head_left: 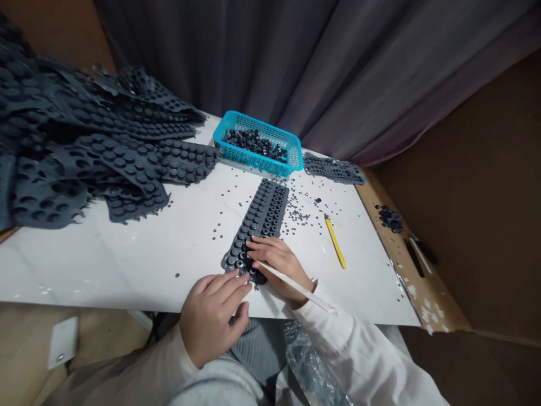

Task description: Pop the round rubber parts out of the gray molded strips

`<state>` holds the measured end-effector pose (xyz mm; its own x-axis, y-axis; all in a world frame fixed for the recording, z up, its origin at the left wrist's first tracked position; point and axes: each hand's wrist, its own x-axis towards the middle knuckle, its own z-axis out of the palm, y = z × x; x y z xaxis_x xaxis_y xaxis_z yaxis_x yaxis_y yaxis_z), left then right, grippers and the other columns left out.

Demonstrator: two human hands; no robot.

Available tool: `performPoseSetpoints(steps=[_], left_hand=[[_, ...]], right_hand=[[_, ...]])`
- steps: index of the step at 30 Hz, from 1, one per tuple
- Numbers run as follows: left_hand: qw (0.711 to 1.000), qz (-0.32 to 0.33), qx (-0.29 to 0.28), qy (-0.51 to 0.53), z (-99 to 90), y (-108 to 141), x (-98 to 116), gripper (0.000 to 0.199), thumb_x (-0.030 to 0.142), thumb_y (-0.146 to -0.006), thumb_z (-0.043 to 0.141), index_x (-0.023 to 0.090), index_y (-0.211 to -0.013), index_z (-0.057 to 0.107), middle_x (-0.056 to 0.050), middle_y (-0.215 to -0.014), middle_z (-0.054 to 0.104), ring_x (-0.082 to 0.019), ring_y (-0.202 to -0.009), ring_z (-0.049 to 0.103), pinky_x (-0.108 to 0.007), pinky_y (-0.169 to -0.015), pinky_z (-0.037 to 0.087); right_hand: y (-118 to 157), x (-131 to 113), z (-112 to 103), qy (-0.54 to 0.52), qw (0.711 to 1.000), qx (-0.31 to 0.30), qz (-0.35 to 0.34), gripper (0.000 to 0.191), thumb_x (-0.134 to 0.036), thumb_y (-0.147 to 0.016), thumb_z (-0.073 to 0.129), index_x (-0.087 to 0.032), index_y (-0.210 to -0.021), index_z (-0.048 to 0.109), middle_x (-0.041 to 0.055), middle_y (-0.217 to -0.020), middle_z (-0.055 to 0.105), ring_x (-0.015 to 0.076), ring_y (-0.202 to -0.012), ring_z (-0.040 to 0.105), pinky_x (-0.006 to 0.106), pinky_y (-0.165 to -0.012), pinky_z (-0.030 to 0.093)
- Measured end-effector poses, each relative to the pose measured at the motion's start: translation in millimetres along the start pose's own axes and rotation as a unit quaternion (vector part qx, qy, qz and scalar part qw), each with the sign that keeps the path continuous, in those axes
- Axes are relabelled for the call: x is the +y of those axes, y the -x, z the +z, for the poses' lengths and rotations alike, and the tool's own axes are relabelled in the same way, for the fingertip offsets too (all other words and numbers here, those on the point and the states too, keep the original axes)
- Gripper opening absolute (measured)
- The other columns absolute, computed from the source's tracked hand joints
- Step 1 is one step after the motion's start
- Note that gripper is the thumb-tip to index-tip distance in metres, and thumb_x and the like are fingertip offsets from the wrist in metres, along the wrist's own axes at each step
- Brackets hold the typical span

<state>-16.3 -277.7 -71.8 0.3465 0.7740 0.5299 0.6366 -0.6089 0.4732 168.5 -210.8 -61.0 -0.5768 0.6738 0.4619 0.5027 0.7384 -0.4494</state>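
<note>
A dark grey moulded rubber sheet (260,211) with rows of round studs lies on the white table, its near end by my hands. My left hand (217,310) has its fingers stretched out, the fingertips touching the sheet's near edge. Over the near part of the sheet, my right hand (279,265) is closed around a thin white stick-like tool (302,290). The tool's working tip is hidden by the fingers. Small dark discs (298,215) are scattered around the sheet, mostly on its right.
Behind the sheet stands a blue plastic basket (260,160) with small black rubber parts. A large pile of studded sheets (84,152) covers the left. Another sheet (333,168) lies back right. A yellow craft knife (335,242) lies right of my hand, and cardboard (439,304) borders the table.
</note>
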Motion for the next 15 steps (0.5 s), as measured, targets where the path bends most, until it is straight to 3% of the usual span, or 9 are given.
performPoseSetpoints(steps=[10, 15], left_hand=[[1.000, -0.001, -0.002, 0.006, 1.6, -0.4, -1.3, 0.022, 0.016, -0.076, 0.054, 0.020, -0.094, 0.067, 0.000, -0.104, 0.070, -0.021, -0.097, 0.062, -0.035, -0.080, 0.042], [1.000, 0.000, -0.002, 0.006, 1.5, -0.2, -0.9, 0.023, 0.015, -0.076, 0.054, 0.020, -0.094, 0.067, 0.000, -0.103, 0.070, -0.021, -0.098, 0.062, -0.035, -0.081, 0.042]], right_hand=[[-1.2, 4.8, -0.4, 0.075, 0.996, -0.028, -0.041, 0.020, -0.018, -0.089, 0.051, -0.015, -0.108, 0.058, 0.0115, -0.116, 0.064, 0.0186, -0.110, 0.058, 0.035, -0.092, 0.048], [-8.1, 8.7, -5.3, 0.046, 0.998, 0.023, 0.036, 0.022, -0.018, -0.091, 0.046, -0.017, -0.109, 0.057, 0.0138, -0.118, 0.062, 0.0184, -0.107, 0.059, 0.036, -0.088, 0.051]])
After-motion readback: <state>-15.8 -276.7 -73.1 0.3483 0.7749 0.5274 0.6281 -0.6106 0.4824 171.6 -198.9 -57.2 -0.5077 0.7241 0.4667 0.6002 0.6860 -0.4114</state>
